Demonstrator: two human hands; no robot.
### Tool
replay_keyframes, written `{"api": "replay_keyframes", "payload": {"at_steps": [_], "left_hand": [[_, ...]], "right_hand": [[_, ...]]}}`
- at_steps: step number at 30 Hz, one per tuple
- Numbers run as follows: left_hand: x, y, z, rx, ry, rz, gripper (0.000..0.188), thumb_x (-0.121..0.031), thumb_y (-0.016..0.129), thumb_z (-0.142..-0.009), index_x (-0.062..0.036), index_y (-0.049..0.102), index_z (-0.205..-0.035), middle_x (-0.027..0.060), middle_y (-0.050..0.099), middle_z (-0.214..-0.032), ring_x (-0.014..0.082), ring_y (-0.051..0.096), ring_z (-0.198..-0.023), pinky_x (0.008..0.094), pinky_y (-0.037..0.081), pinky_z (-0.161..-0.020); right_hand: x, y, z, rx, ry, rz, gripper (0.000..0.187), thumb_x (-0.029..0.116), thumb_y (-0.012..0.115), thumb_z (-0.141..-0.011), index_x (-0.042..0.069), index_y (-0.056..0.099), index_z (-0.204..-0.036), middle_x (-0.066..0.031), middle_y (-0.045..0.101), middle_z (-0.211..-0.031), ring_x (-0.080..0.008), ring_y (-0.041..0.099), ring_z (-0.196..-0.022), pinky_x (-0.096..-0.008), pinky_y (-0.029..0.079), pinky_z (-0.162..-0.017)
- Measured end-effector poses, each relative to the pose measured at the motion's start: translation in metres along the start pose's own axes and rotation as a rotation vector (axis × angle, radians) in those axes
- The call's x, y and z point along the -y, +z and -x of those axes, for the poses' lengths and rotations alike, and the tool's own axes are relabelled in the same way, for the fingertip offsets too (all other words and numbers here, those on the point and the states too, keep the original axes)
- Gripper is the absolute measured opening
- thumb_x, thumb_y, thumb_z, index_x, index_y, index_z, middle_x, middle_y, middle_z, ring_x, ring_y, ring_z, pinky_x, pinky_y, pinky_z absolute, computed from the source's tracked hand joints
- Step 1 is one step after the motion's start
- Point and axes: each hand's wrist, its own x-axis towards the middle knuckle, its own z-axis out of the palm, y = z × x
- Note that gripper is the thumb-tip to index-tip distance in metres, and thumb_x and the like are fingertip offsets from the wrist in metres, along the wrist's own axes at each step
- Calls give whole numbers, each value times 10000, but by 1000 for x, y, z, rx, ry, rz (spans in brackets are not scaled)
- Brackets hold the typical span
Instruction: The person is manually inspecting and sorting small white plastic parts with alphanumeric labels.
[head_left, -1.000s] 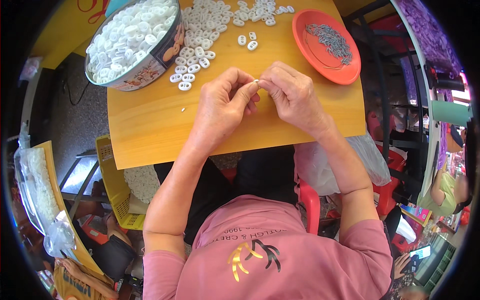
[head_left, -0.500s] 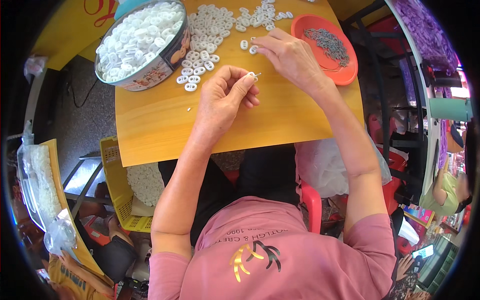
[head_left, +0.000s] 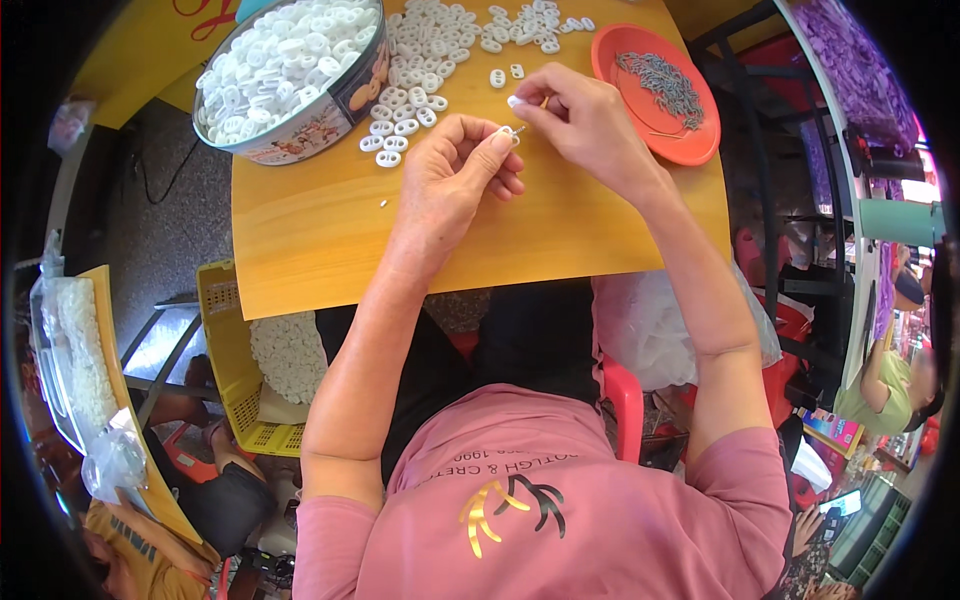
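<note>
Between the thumb and fingers of my left hand (head_left: 452,172) is a small white two-hole plastic piece (head_left: 507,133). A thin metal bit sticks out of it toward the right. My right hand (head_left: 590,125) pinches another white plastic piece (head_left: 515,101) just above and apart from the first one. Two similar pieces lie on the table beyond the right fingertips, the nearer being a white oval (head_left: 497,78). Many more loose white ovals (head_left: 425,50) are spread across the far side. To the right, an orange-red dish (head_left: 690,146) holds a heap of grey metal bits (head_left: 662,92).
A round tin (head_left: 320,135) heaped with white pieces stands at the table's far left. A tiny white bit (head_left: 383,203) lies on the yellow wooden table (head_left: 320,250). Below are a yellow crate (head_left: 235,370) and a clear plastic bag (head_left: 655,325). Another person (head_left: 150,540) is at lower left.
My right hand has come from the far tabletop back toward my left hand, lifting a white plastic piece. My left hand keeps its grip, nearly still. The view has shifted slightly.
</note>
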Motion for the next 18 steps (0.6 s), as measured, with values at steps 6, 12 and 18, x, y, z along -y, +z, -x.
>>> {"api": "replay_keyframes", "payload": {"at_steps": [6,12,18], "left_hand": [[-1,1,-1,-26,-1,31,184,-161,609,-969,20,588,-989,78,648,-817,130,634,-690,247,505,-637],[-4,3,1,-28,-4,19,178,-160,611,-964,16,592,-977,80,649,-809,126,629,-689,247,501,-636],[-3,2,1,-22,-6,11,185,-167,612,-962,16,593,-974,84,651,-808,125,629,-690,246,500,-635]], "right_hand": [[13,0,23,-84,372,-806,192,159,702,-903,11,664,-1019,-29,684,-847,-58,568,-645,-215,463,-583],[22,0,33,-101,430,-1041,197,151,711,-899,11,663,-1029,-34,686,-882,-58,566,-633,-208,480,-590],[26,1,33,-112,395,-1020,199,138,707,-901,0,658,-1037,-43,684,-879,-62,565,-622,-211,482,-588]]}}
